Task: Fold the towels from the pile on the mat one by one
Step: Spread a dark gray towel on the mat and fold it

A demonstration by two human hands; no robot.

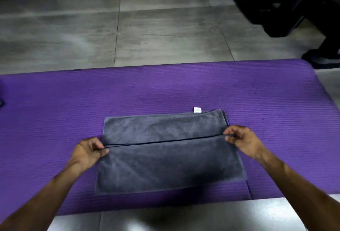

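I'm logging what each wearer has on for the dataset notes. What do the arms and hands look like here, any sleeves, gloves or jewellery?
Both forearms are bare, no sleeves in view. The left hand and right hand wear no gloves; no rings, watch or bracelets are visible.

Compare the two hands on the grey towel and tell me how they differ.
The left hand pinches the folded edge at the grey towel's left side, nearer the person; the right hand pinches the same edge at the right side, farther up the purple mat. Both grip with thumb and fingers, holding the edge taut.
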